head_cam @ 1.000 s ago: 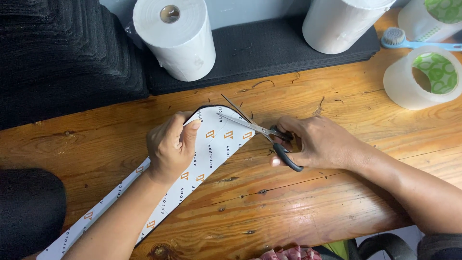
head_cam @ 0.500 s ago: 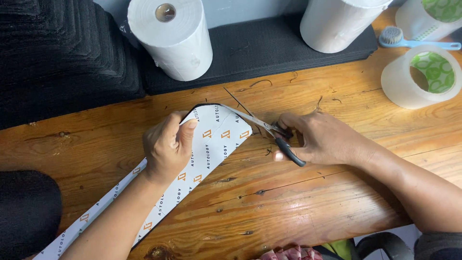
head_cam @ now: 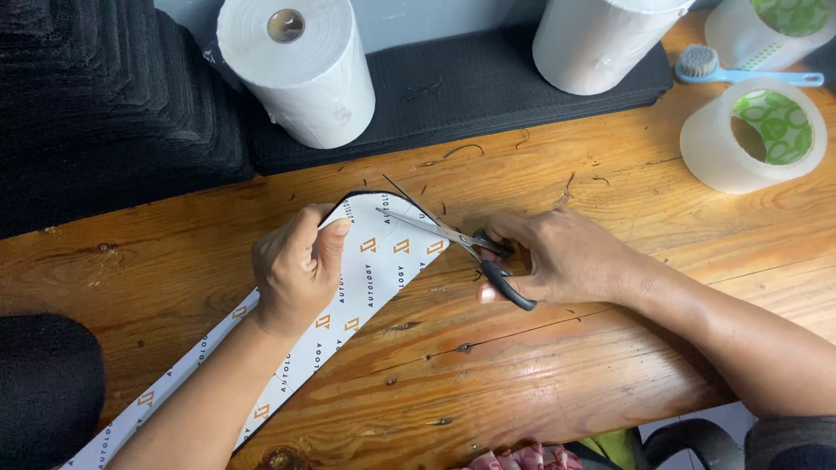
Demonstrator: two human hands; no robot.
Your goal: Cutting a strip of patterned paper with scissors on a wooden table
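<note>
A long white strip with orange marks and a thin black edge lies slantwise on a worn, glossy wooden table, its rounded end pointing up toward the middle of the table and its tail running off the lower left corner. The left hand lies flat on the strip just below that rounded end, fingers curled over its left edge and pressing it down, closed on nothing but the sheet beneath it. The right hand grips a pair of scissors with black handles, fingers through the loops; the steel blades point left and lie across the strip's upper right edge, nearly closed, so the strip sits just ahead of the right hand and under the left. Short dark threads are scattered over the wood near the cut. Behind stand two fat white rolls of soft paper-like stuff, one at left and one at upper right, on a flat black ribbed mat. A stack of black ribbed sheets fills the upper left. At far right are two clear tape rolls with green printed cores, and between them one pale blue brush.
</note>
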